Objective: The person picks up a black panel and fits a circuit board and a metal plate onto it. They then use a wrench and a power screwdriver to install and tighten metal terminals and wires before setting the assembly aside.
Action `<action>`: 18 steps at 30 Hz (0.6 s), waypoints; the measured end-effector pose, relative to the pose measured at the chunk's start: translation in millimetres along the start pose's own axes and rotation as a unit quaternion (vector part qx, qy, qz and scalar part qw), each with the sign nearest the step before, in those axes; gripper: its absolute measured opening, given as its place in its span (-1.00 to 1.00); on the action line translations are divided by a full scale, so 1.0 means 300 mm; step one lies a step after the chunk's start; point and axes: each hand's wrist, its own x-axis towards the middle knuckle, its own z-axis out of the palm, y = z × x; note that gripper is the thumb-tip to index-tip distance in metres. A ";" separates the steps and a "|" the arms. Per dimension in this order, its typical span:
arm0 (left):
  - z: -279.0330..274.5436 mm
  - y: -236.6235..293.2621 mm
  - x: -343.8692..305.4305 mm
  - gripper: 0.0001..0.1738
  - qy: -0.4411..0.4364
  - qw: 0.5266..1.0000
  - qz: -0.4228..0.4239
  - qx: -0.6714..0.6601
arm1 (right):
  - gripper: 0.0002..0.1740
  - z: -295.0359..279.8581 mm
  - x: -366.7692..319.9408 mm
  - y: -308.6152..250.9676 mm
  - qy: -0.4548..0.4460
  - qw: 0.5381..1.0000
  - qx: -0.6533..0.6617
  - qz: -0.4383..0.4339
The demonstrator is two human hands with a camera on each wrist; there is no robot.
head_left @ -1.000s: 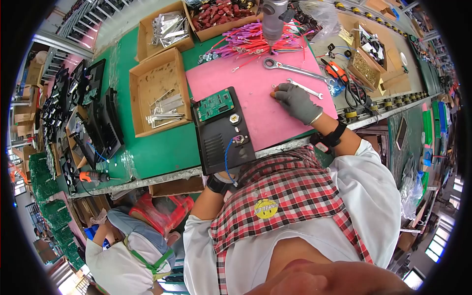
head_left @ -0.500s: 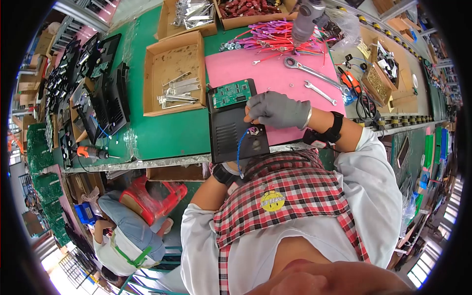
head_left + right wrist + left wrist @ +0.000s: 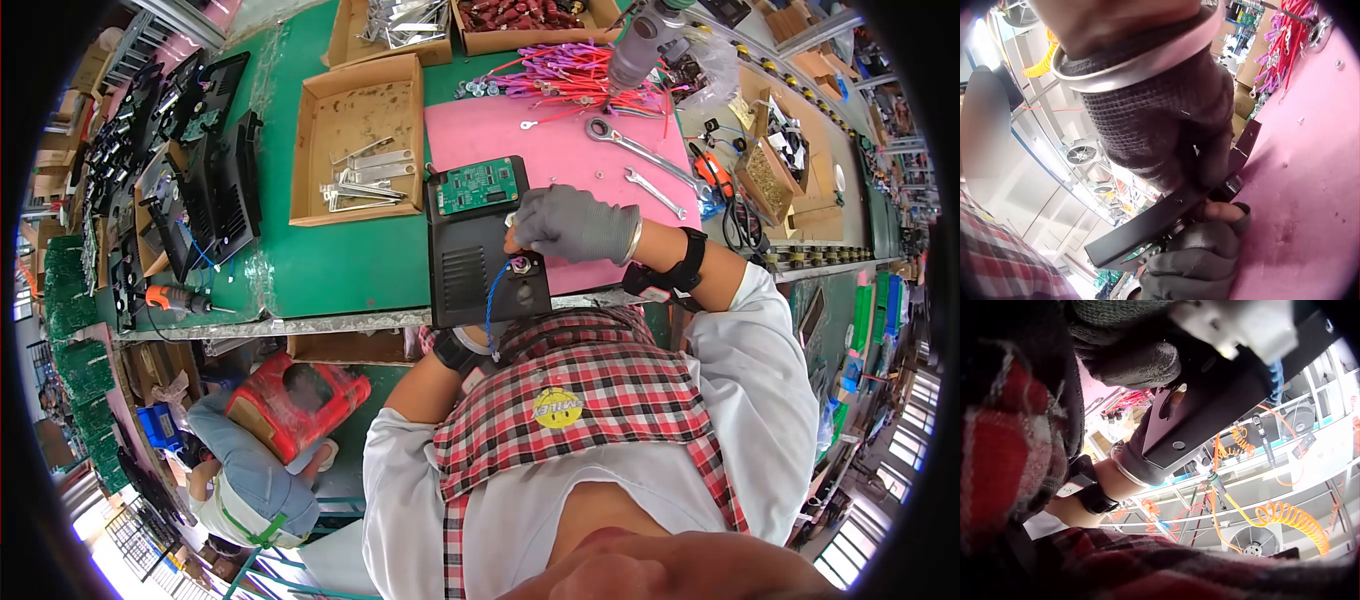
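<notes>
A black vented panel [image 3: 455, 235] lies tilted at the bench's front edge, with a green circuit board [image 3: 480, 187] on its upper part. From a metal connector [image 3: 521, 265] on its lower right hangs a twisted blue wire [image 3: 491, 305]. Seen from the right wrist, my gloved left hand [image 3: 1191, 269] grips the panel from below, fingers curled; the head view hides it under the panel. My gloved right hand [image 3: 580, 222] bends over the panel's right side, fingertips pinching at a small metal fitting that they mostly cover.
A combination wrench [image 3: 655, 192] and a larger ratchet wrench [image 3: 645, 155] rest on the pink mat [image 3: 470, 130]. Red and purple wires [image 3: 575, 78] are heaped behind. A cardboard tray [image 3: 355, 110] holds metal brackets at left, near an orange power drill [image 3: 175, 298].
My right hand has moved left from beside the wrench on the mat to the panel's fitting. The bench view has shifted with the head; my left hand stays under the panel.
</notes>
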 end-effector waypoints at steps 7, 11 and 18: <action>-0.089 -0.040 0.035 -0.83 -0.078 0.994 -0.010 -0.073 | -0.75 -0.007 0.007 -0.011 -0.026 0.998 -0.014 0.054; -0.043 -0.007 0.022 -0.83 -0.050 0.998 -0.017 -0.023 | -0.73 -0.004 0.013 -0.007 -0.014 0.998 -0.037 0.046; -0.061 -0.004 0.019 -0.84 -0.045 0.999 -0.003 0.004 | -0.67 0.043 -0.033 -0.041 0.044 0.972 -0.227 -0.039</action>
